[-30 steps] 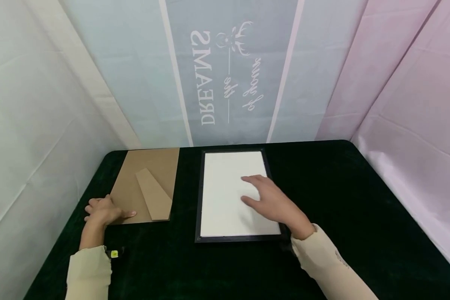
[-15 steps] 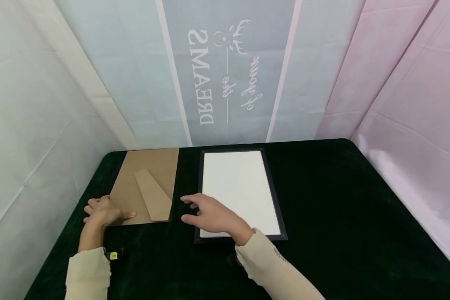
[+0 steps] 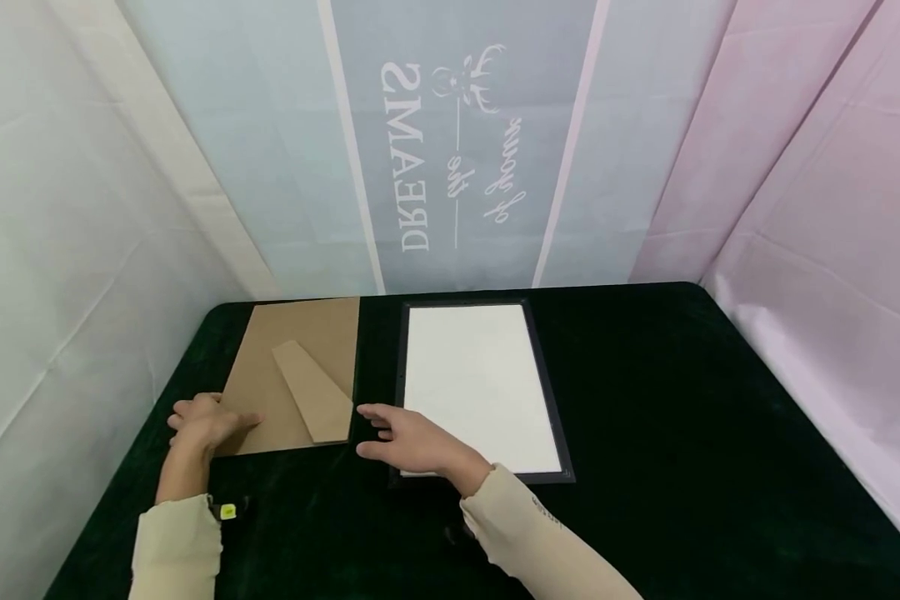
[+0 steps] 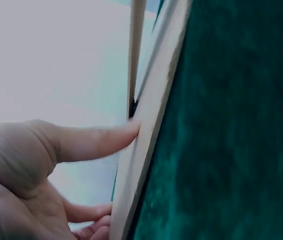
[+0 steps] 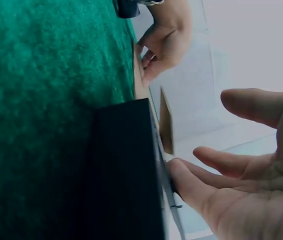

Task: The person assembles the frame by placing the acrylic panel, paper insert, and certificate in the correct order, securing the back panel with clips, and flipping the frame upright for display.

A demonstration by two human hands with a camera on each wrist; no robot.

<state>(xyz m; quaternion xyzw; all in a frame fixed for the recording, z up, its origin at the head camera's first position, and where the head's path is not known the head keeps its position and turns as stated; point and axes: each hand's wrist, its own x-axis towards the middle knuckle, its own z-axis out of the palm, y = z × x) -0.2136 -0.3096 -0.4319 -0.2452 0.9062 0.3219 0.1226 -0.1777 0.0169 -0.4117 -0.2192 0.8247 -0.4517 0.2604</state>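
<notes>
Left hand point(image 3: 206, 422) pinching brown board point(image 3: 268, 379) at left edge; right hand point(image 3: 417, 440) spread above black frame point(image 3: 547, 392).

The person's cream-sleeved left arm point(image 3: 177, 546) reaches forward; past its wrist, the bare left hand point(image 3: 206, 422) holds its thumb stretched rightward, away from the other fingers. The cream-sleeved right arm point(image 3: 543, 537) slants forward and leftward, the bare right hand point(image 3: 416, 440) extended with thumb and fingers parted.
</notes>
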